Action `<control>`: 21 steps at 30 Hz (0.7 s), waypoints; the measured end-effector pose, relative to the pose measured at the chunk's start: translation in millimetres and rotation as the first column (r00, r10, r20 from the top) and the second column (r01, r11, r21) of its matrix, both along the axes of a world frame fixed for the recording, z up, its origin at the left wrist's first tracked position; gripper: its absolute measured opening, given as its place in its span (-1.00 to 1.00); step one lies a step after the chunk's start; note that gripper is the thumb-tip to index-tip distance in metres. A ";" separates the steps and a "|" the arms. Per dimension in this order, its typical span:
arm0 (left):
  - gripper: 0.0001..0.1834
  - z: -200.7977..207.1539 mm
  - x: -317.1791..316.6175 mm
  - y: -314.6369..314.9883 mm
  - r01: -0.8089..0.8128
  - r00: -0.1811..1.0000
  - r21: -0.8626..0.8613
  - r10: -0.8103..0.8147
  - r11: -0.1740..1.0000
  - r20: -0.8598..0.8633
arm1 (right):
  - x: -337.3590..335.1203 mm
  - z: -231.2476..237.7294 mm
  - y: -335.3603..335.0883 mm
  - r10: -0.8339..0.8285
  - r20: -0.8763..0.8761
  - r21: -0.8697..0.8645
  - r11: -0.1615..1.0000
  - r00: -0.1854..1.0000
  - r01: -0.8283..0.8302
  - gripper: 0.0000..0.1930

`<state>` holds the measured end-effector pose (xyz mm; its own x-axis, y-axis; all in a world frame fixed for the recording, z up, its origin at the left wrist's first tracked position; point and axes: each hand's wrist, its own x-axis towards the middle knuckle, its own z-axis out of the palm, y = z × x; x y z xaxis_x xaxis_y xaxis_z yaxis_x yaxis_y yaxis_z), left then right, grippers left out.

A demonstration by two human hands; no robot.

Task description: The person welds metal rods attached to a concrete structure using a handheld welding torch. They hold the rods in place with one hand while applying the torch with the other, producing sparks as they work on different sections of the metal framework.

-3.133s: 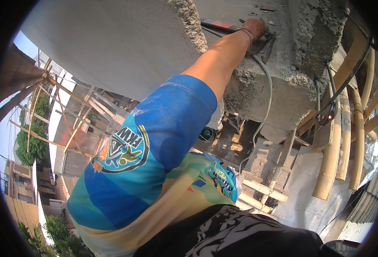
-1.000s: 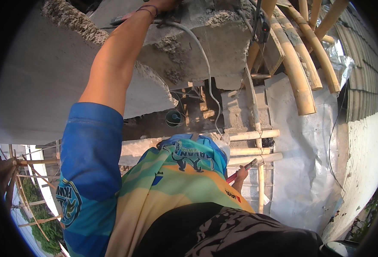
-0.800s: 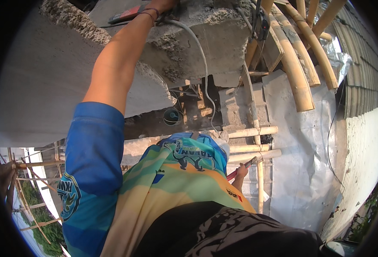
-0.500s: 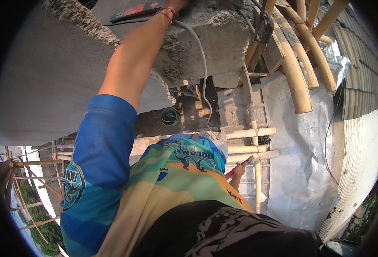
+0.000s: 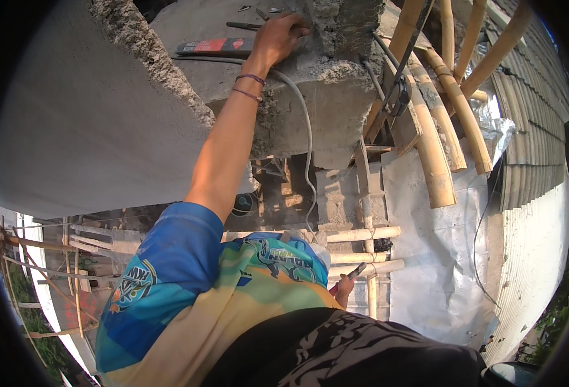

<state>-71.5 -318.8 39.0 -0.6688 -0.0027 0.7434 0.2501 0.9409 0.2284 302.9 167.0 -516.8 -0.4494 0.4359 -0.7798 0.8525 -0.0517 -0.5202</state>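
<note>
My left arm reaches up and forward across a rough concrete ledge (image 5: 336, 97). At its end my left hand (image 5: 281, 40) rests near the base of a concrete column (image 5: 355, 32). Its fingers are bent and closed; whatever they may hold is hidden. Beside that hand lie a dark rod-like tool (image 5: 242, 26) and a flat red-and-grey packet (image 5: 217, 46). Low by my body, my right hand (image 5: 344, 290) is closed round a red-handled tool (image 5: 357, 271) with a dark metal end. Its exact kind is unclear.
A grey cable (image 5: 305, 116) hangs over the ledge. Cut bamboo poles (image 5: 436, 168) jut out at the right, above metal sheeting (image 5: 439, 245) and roof tiles (image 5: 536, 129). Bamboo scaffolding (image 5: 75, 277) stands at the left. A broken-edged concrete slab (image 5: 91, 129) fills the upper left.
The view has shifted, bringing my left hand fully into sight on the ledge with the tools around it. My right hand still grips the red-handled tool.
</note>
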 end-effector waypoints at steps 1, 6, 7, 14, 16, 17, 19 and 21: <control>-0.79 -0.2 4.3 1.9 0.010 0.999 -0.017 -0.011 1.000 -0.051 | 0.4 -3.3 1.5 0.019 -0.015 0.002 1.000 1.000 -0.019 -0.45; -0.81 24.1 6.3 18.5 0.159 0.906 0.113 -0.099 0.981 -0.412 | 1.2 -40.7 3.4 -0.017 -0.101 0.061 0.998 0.995 0.023 -0.67; -0.83 33.8 2.5 21.8 0.173 0.885 0.211 -0.058 0.962 -0.462 | 0.0 -47.1 4.5 -0.027 -0.102 0.120 0.992 0.994 0.039 -0.80; -0.87 88.3 -37.1 22.8 0.154 0.648 0.210 0.061 0.965 -0.759 | -3.2 -35.0 2.2 0.071 -0.038 0.071 0.995 0.997 -0.069 -0.73; -0.88 93.0 -49.1 23.3 0.118 0.617 0.218 0.101 0.969 -0.781 | -2.9 -22.0 -3.9 0.037 -0.108 0.070 0.997 0.994 -0.029 -0.75; -0.89 95.9 -54.7 23.6 0.100 0.600 0.217 0.115 0.971 -0.792 | -3.8 -16.0 -7.3 0.057 -0.136 0.080 0.996 0.989 -0.047 -0.76; -0.90 105.7 -65.7 25.0 0.112 0.541 0.232 0.137 0.966 -0.830 | 0.2 -3.9 -12.5 0.048 -0.151 0.017 0.999 0.987 -0.046 -0.79; -0.90 121.6 -74.8 23.9 0.135 0.489 0.270 0.173 0.953 -0.855 | 2.8 5.4 -15.4 0.046 -0.127 0.017 0.999 0.991 -0.044 -0.81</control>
<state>-146.2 -294.9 160.6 0.3131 -0.3021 0.9004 0.4460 0.8838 0.1414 305.7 151.6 -511.4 -0.5639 0.4232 -0.7092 0.7807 -0.0069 -0.6249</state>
